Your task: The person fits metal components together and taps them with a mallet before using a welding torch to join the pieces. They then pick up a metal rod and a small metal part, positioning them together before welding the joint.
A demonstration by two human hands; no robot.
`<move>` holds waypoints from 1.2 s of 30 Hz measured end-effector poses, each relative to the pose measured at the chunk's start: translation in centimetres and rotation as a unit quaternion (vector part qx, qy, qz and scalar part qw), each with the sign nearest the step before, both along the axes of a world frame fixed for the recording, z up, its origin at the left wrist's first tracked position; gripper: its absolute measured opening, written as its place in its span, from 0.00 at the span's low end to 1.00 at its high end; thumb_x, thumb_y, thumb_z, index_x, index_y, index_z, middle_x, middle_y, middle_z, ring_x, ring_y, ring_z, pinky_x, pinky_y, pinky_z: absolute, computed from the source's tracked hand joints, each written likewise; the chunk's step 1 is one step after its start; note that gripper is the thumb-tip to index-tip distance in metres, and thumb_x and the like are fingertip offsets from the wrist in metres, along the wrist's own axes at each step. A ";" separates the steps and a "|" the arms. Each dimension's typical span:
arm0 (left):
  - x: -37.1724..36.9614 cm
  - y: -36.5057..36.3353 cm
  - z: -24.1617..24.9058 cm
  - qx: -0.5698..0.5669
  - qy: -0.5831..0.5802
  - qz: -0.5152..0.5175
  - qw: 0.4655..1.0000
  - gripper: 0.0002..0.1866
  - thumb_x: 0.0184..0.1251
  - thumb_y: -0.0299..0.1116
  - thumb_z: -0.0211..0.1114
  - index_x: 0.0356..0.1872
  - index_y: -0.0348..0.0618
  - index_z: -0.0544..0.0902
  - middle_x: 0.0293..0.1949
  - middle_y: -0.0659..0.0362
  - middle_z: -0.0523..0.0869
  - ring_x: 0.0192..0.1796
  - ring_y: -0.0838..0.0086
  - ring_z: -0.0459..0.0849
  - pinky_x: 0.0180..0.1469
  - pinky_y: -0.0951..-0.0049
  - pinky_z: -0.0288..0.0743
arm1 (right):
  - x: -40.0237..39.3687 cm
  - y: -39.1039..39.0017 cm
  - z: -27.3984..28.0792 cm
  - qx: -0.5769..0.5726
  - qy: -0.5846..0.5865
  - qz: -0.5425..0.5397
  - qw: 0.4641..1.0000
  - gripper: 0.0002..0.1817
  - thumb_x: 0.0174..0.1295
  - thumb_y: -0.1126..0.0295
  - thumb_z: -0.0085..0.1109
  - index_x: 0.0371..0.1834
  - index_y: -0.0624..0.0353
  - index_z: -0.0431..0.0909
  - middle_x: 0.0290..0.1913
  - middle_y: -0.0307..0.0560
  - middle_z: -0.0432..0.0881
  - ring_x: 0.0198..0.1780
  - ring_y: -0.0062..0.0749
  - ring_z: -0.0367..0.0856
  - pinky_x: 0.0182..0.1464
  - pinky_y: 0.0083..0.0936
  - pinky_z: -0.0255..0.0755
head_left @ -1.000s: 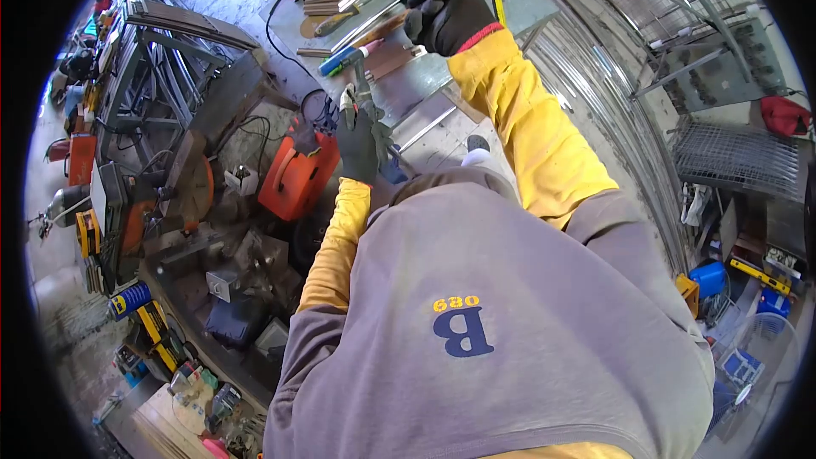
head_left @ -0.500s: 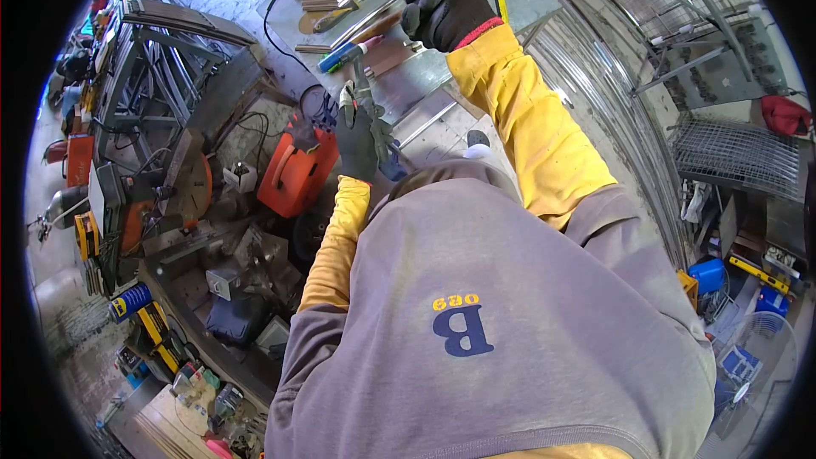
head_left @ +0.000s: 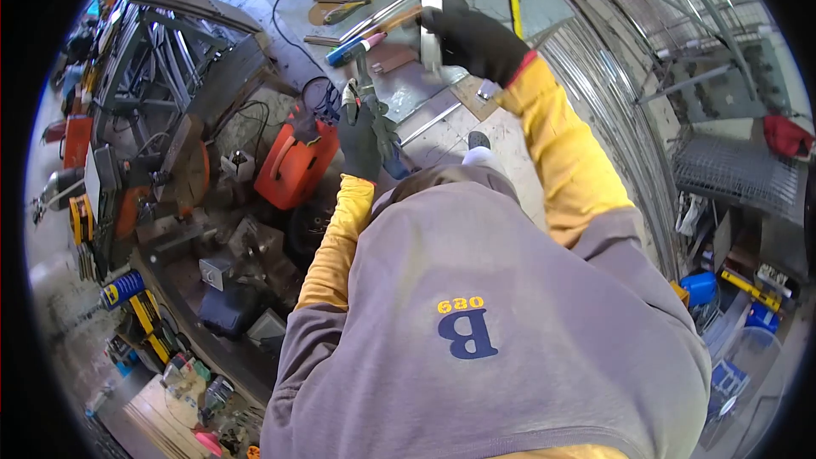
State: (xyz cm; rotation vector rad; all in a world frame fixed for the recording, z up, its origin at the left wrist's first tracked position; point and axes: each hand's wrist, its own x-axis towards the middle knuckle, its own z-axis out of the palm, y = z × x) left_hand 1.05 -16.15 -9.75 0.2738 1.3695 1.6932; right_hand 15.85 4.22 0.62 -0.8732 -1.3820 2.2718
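Shiny notched metal piece [head_left: 431, 0] is up in the right hand [head_left: 473, 41], black glove closed on it, raised over the grey worktable [head_left: 542, 7]. Its long axis runs roughly away from the body, near end blurred. Left hand [head_left: 360, 138] sits lower and nearer the body, gloved fingers wrapped round a grey metal tool [head_left: 364, 74], type can't be told; tool also points away toward the table. Key relation: metal piece lies ahead and right of the left hand, well apart from its tool, blue tube [head_left: 344, 52] on the table just past that tool
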 end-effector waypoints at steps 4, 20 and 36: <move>-1.3 -3.3 -0.8 0.015 -0.001 0.049 0.999 0.09 0.82 0.37 0.61 0.52 0.44 0.78 0.35 0.58 0.85 0.28 0.72 0.86 0.27 0.70 0.80 | 2.1 -1.6 -2.8 0.353 -0.302 0.186 0.866 0.14 0.71 0.59 0.62 0.53 0.50 0.89 0.36 0.43 0.90 0.40 0.29 0.88 0.44 0.32 0.80; -1.7 -15.8 -1.9 -0.010 0.003 0.152 0.988 0.21 0.86 0.51 0.50 0.58 0.44 0.75 0.40 0.58 0.84 0.31 0.71 0.83 0.30 0.68 0.79 | -0.7 -2.2 -9.2 0.776 -0.168 0.193 0.577 0.14 0.62 0.67 0.63 0.48 0.36 0.90 0.37 0.41 0.87 0.42 0.42 0.86 0.49 0.42 0.72; -0.1 -11.3 1.7 -0.035 -0.004 0.028 0.999 0.17 0.86 0.44 0.53 0.63 0.46 0.74 0.42 0.57 0.85 0.34 0.72 0.85 0.33 0.70 0.80 | -0.6 -3.1 -9.9 0.792 -0.138 0.023 0.594 0.14 0.58 0.63 0.70 0.48 0.40 0.91 0.46 0.40 0.89 0.50 0.43 0.85 0.54 0.41 0.72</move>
